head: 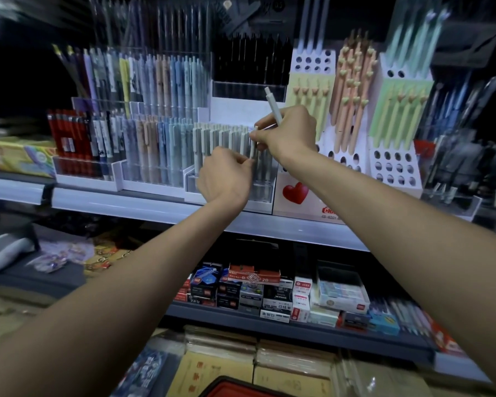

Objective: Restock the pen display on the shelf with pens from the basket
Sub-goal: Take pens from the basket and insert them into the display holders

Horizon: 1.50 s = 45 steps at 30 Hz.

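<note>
Pale pen (pixel 253 151) pinched by left hand (pixel 226 174) and right hand (pixel 288 133) (right also grips spare pen (pixel 273 106))

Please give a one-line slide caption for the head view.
Left hand and right hand pinch a pale pen at the pen display; the right also holds a second pen.

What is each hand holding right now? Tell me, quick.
Left hand: closed, pinching the lower end of a pale pen.
Right hand: closed, gripping a spare pen, fingertips also pinching the pale pen's top.
</note>
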{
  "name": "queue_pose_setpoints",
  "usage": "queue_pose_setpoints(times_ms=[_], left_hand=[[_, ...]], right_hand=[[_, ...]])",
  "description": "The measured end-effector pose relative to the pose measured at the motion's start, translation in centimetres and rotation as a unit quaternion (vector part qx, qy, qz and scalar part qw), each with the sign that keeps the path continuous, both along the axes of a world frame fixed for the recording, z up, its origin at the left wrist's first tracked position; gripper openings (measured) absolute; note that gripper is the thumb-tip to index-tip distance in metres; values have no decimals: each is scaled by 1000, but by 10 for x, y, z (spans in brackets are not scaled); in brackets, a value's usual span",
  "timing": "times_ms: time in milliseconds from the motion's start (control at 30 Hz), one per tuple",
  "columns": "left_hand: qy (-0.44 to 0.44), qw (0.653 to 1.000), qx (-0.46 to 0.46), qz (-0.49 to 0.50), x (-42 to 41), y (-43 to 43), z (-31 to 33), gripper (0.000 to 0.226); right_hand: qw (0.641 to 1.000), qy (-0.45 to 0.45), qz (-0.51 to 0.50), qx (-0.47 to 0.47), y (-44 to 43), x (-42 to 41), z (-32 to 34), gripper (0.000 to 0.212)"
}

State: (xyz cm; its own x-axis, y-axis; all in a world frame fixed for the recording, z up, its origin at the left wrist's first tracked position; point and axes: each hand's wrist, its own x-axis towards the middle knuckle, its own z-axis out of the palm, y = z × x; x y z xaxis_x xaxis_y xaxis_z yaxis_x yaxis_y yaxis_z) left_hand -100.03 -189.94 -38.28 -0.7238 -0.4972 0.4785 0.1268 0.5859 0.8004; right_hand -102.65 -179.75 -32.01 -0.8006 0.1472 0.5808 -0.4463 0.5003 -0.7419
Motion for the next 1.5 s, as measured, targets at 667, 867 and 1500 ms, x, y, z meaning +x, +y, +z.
queue_pose_setpoints(times_ms=[667, 867, 1500], left_hand=[[-19, 1000, 8, 16, -7, 2, -3, 21], [-22, 1000, 14, 17, -9, 2, -1, 17], [-41, 999, -6, 15, 1, 1, -6, 15]], right_hand=[[999, -24, -30, 32, -9, -10, 6, 19], [999, -24, -32, 22, -9, -11, 5, 20], [999, -17, -34, 4, -12, -11, -4, 22]])
